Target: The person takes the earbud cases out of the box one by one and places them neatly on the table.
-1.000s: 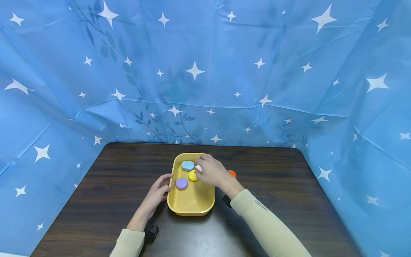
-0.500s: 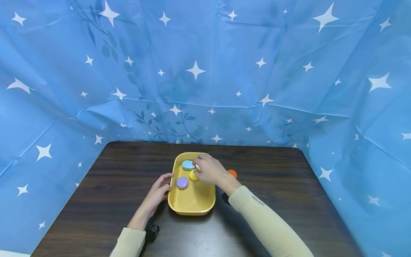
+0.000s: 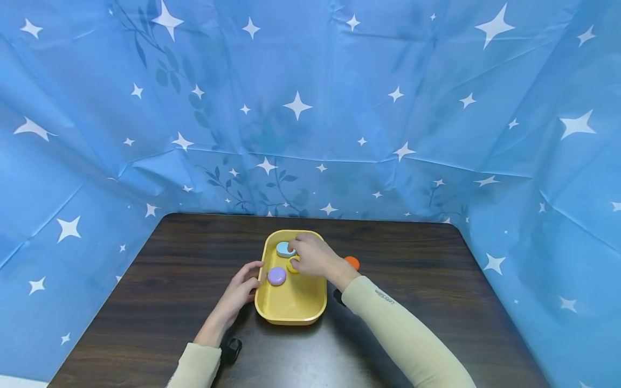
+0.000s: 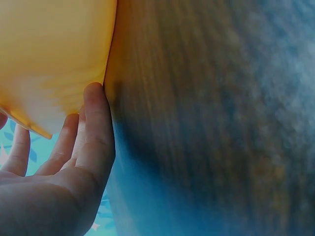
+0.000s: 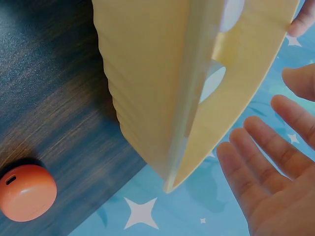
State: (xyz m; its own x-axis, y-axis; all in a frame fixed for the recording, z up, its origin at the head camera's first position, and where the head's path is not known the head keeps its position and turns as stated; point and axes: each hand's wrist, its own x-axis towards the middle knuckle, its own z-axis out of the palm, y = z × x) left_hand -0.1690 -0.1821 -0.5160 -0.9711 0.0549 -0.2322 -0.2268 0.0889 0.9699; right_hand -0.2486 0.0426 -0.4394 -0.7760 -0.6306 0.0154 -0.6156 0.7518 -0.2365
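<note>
My left hand (image 3: 239,288) holds the left wall of a yellow tray (image 3: 291,319); its fingers press the outside, and a fingertip (image 5: 298,27) shows over the rim in the right wrist view. Over the tray's right side hangs my right hand (image 3: 312,256), fingers spread with nothing between them in the right wrist view. Inside lie a purple disc (image 3: 276,276), a yellow disc (image 3: 291,264) and a light blue rounded case (image 3: 283,249), the last two partly behind my right fingers. A pale piece (image 5: 213,82) shows inside the tray from the right wrist.
A round orange case (image 3: 352,262) with a small dark slot lies on the dark wooden table (image 3: 417,291), just right of the tray. A blue curtain (image 3: 339,97) with white stars hangs behind the table's far edge.
The white piece seen at my right fingertips earlier is now hidden in the head view. My right hand has shifted slightly left over the blue case. The left hand stays at the tray.
</note>
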